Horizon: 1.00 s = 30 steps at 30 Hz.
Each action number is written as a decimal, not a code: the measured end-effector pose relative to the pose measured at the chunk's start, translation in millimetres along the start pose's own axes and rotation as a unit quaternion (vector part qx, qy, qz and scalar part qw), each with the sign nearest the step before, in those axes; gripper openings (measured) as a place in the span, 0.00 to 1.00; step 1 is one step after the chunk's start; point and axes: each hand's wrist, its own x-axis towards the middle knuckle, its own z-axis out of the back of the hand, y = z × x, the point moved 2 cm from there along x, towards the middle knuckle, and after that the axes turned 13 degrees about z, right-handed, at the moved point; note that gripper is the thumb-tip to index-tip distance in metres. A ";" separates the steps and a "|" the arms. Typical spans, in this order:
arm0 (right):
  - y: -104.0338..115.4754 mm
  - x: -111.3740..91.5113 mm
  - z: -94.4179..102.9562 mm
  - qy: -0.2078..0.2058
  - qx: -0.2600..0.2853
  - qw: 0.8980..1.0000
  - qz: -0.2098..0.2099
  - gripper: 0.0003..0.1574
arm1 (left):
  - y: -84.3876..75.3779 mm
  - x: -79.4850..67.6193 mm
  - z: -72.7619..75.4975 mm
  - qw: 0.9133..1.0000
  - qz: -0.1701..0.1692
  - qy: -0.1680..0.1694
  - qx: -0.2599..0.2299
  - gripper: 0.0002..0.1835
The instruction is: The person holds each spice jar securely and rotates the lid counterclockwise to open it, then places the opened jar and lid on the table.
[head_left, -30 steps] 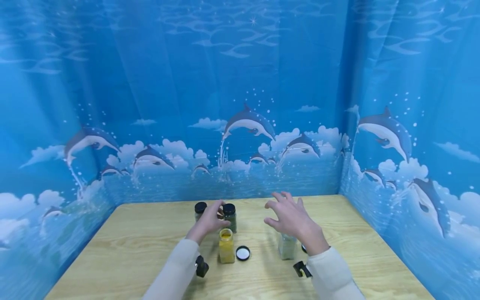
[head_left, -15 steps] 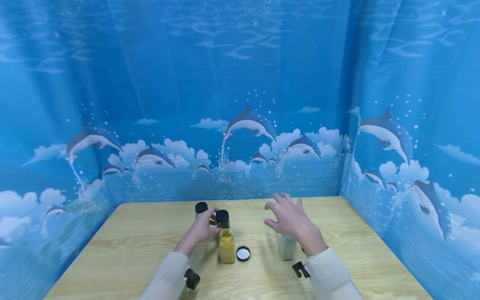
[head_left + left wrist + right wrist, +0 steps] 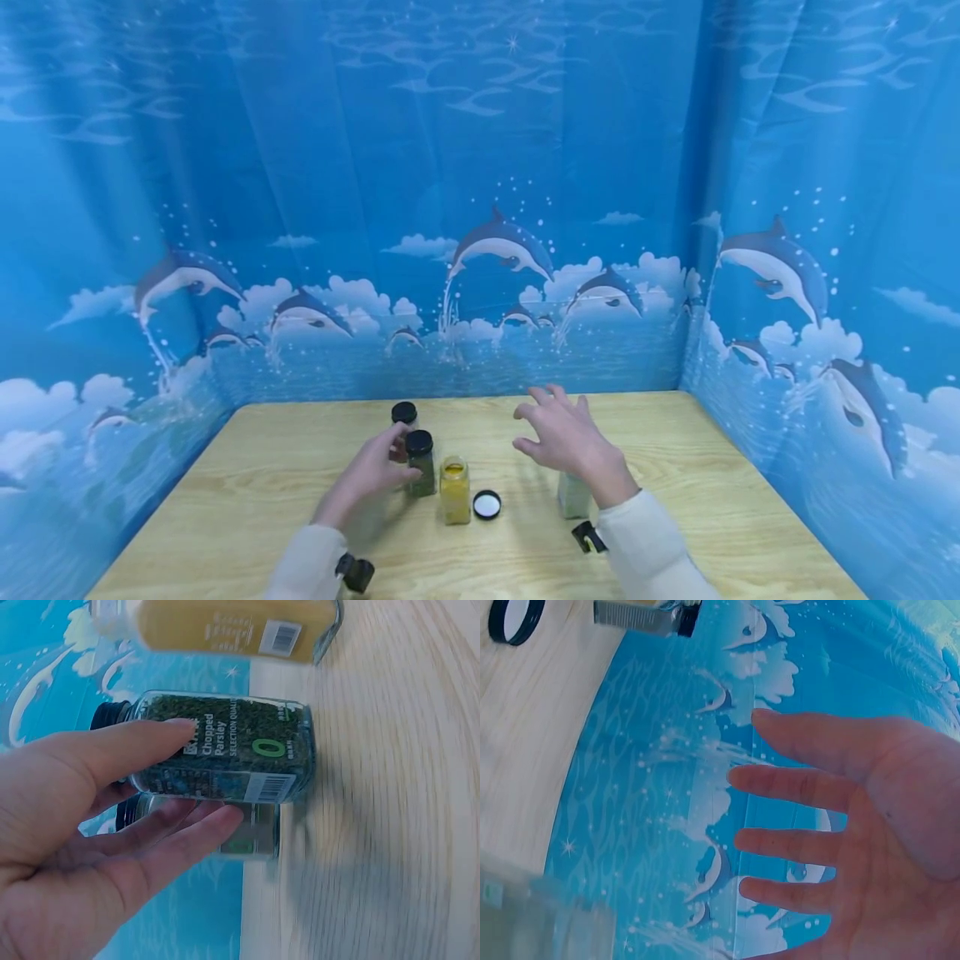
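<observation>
My left hand (image 3: 369, 471) grips a glass jar of chopped parsley (image 3: 422, 471) with a black lid, the thumb across its label and the fingers behind it in the left wrist view. The jar stands upright; whether its base touches the table I cannot tell. Just right of it is an uncapped jar of yellow powder (image 3: 454, 500), beside a black lid (image 3: 487, 505) lying white side up. My right hand (image 3: 566, 442) hovers with spread fingers, holding nothing. Below it, partly hidden by the hand and wrist, stands a jar with pale contents (image 3: 573, 497).
Another black-capped jar (image 3: 404, 413) stands behind the parsley jar, partly covered by my left hand. The wooden table (image 3: 247, 492) ends at a blue dolphin-print curtain (image 3: 375, 367) at the back and sides. Black camera mounts (image 3: 356, 573) project from both wrists.
My left hand has moved left and nearer with the parsley jar, from behind the yellow jar to its left side. The right hand has shifted slightly left, still spread.
</observation>
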 end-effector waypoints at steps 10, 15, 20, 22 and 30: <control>17.9 8.9 -4.9 0.006 0.006 0.999 0.033 0.22 | 11.7 -11.0 13.8 0.999 0.012 0.012 -0.035 0.36; 26.7 12.5 -11.0 0.011 0.005 0.998 0.061 0.20 | 20.9 -16.0 19.3 0.998 0.014 0.042 -0.049 0.36; 32.4 15.0 -15.9 0.014 0.002 0.997 0.080 0.20 | 32.0 -15.5 19.5 0.997 0.006 0.061 -0.050 0.36; 33.7 15.9 -16.8 0.014 0.001 0.997 0.081 0.19 | 36.4 -14.5 17.8 0.997 -0.001 0.063 -0.047 0.38; 37.9 19.2 -18.5 0.021 -0.005 0.996 0.092 0.19 | 51.1 -14.7 14.6 0.993 -0.023 0.071 -0.094 0.33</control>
